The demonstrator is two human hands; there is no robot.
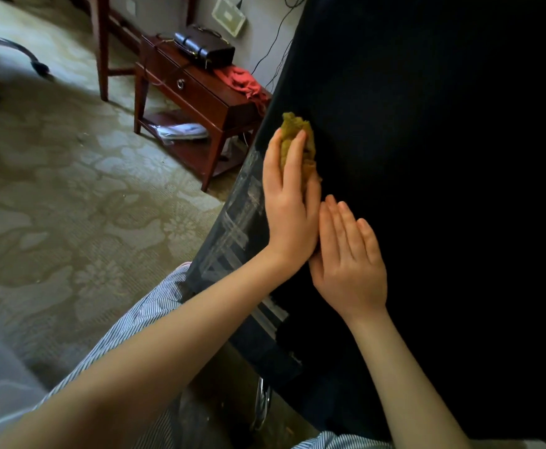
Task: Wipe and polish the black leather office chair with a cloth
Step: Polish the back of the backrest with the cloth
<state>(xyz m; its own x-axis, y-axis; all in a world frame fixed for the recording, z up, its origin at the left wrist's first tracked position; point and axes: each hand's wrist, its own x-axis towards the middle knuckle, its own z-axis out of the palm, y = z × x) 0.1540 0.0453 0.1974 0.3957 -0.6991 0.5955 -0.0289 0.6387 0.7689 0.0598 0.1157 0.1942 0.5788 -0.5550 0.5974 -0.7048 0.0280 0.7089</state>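
The black leather office chair fills the right half of the view, its worn, cracked edge running down the middle. A crumpled olive-green cloth lies against the chair near that edge. My left hand presses the cloth to the leather with straight fingers laid over it. Just below it, my right hand rests flat on the chair with fingers straight, touching the heel of my left hand.
A dark wooden side table stands behind the chair's edge, with a black bag and a red cloth on top and papers on its lower shelf. Patterned carpet spreads to the left. Another chair's base sits far left.
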